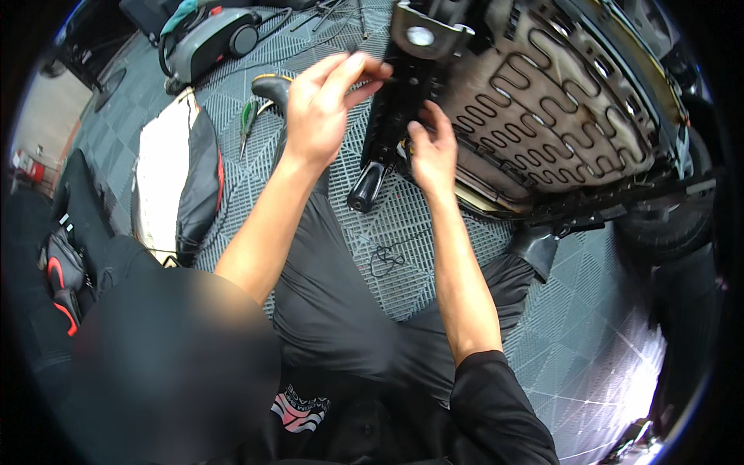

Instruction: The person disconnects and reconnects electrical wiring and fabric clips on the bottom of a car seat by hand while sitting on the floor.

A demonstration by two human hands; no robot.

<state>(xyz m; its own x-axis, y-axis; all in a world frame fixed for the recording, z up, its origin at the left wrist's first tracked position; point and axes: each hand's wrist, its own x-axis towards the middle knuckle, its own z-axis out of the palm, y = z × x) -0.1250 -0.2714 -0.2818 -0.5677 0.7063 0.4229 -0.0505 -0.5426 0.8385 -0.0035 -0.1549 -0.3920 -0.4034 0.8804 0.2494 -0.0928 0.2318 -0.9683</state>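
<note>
A car seat lies tipped in front of me, its underside of zigzag wire springs (535, 116) over a brown pad showing. A black metal rail (387, 116) runs along its left edge and ends in a dark tube (370, 186) near my knees. My left hand (319, 108) is raised just left of the rail with thumb and fingers closed in a pinch; a small dark tip shows above them, too small to name. My right hand (434, 151) is at the rail's right side, thumb and index finger apart, with nothing visible between them. Whether it touches the rail I cannot tell.
Green-handled pliers (248, 120) lie on the grey tiled floor (387, 232) at left. A white and black seat cover (170, 174) rests beside them. A grey vacuum cleaner (213, 46) stands farther back. Thin black cord (387, 260) lies between my legs. A dark blurred shape (178, 364) blocks the lower left.
</note>
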